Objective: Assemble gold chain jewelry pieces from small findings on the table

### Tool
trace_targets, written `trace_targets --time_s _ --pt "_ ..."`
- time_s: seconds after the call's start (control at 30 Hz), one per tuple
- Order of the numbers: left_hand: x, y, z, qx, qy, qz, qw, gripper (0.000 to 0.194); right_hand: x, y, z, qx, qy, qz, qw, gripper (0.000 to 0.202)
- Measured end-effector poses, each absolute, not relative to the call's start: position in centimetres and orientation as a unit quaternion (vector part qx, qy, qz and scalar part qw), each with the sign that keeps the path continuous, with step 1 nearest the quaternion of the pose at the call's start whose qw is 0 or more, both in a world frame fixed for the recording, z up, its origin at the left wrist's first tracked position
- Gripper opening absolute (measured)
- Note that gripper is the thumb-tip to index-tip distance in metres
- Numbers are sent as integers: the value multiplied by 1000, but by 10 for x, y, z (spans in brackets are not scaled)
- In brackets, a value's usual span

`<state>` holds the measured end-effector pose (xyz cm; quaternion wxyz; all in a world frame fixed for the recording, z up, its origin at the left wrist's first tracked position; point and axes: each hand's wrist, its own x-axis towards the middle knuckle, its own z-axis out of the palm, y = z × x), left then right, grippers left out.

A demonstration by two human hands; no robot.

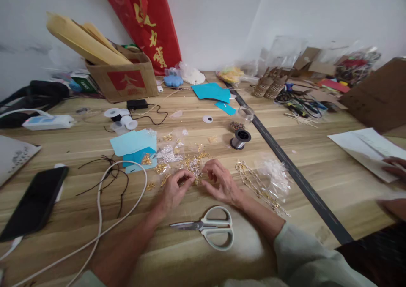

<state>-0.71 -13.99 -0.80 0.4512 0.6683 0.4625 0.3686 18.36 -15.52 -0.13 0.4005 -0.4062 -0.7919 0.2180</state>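
Note:
My left hand (177,188) rests at the near left of a pile of small gold and silver beads (194,165), thumb and forefinger pinched together; what they hold, if anything, is too small to make out. Just right of the pile, my right hand (220,180) has its thumb and fingers apart, with nothing visible between them. Bags of silver beads (168,154) and gold findings (161,167) lie beyond my left hand. Scissors with pale handles (207,226) lie nearer to me. To the right are gold chains (256,185) beside a clear plastic bag (275,177).
A wire spool (240,139) and a jar (245,116) stand farther back. Blue sheets (135,142), a white cable (100,206) and a black phone (34,202) lie left. Another person's hand (396,166) touches white paper (364,151) at far right.

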Motion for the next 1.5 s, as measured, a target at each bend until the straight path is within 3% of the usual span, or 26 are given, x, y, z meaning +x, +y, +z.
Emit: trace_targets --time_s 0.13,0.27,0.7,0.97,1.5 --pt "-8 -139 -11 658 465 374 459 14 184 -156 -6 -408 -832 171 336 22" --pt "-8 -138 -13 655 466 376 460 14 183 -155 -8 -406 -842 176 309 10" --pt "-6 -138 -10 640 405 451 472 8 180 -154 -7 -392 -835 220 317 13" --pt "-5 -139 -2 575 407 445 553 7 177 -154 -9 -382 -816 257 350 11" --pt "-8 -140 -4 547 442 412 579 12 179 -152 -5 -367 -824 259 345 11"
